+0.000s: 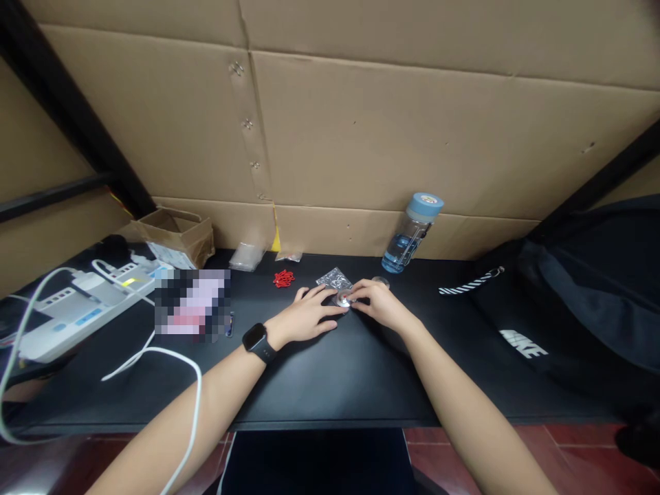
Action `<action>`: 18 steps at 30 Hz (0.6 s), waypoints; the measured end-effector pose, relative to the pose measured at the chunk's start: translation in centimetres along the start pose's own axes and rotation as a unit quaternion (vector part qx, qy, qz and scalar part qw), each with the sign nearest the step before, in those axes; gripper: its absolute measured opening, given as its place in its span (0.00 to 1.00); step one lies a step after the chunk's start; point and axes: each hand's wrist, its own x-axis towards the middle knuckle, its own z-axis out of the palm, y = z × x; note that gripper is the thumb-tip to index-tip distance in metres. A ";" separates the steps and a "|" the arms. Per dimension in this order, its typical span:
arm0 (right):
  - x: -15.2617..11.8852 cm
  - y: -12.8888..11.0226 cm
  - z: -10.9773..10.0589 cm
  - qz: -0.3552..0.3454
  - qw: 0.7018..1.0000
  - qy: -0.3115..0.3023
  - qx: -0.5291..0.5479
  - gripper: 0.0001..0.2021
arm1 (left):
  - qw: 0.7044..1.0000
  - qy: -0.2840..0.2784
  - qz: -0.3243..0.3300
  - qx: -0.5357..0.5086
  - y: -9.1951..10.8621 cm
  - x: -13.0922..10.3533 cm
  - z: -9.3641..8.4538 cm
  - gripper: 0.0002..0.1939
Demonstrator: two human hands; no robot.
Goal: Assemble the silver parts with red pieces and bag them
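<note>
A small round clear container (pixel 344 299) with a bit of red in it lies on the black table between my hands. My left hand (pixel 308 316) rests palm down beside it, fingers stretched and apart, the fingertips at its left side. On the right, my right hand (pixel 380 304) has its thumb and fingers pinched together at the container's edge. A dark patterned silvery packet (pixel 335 278) sits just behind the container, partly hidden by my fingers. Behind my right hand shows part of a clear round piece (pixel 380 280). A pile of red clips or links (pixel 283 278) lies further left.
A blue-lidded water bottle (pixel 412 234) stands at the back. Clear bags (pixel 247 256) and a cardboard box (pixel 178 237) are at back left. Left are a power strip (pixel 87 313) and a white cable (pixel 199 385) crossing my left forearm. A black bag (pixel 567 302) fills the right.
</note>
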 end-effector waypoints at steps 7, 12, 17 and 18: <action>0.4 1.1 1.8 0.035 0.998 0.049 -0.003 0.10 | 1.000 -0.004 -0.007 -0.010 -0.4 0.0 0.2 0.22; 0.6 1.3 2.6 0.073 0.993 0.088 0.037 0.05 | 1.000 -0.009 -0.009 -0.012 -0.5 -0.1 0.3 0.23; 0.6 1.0 2.1 0.086 0.993 0.081 0.020 0.06 | 1.000 -0.017 -0.001 -0.022 -0.4 -0.2 0.1 0.23; 0.6 0.9 1.9 0.085 0.993 0.080 -0.001 0.06 | 1.000 -0.019 0.002 -0.025 -0.4 -0.2 0.0 0.23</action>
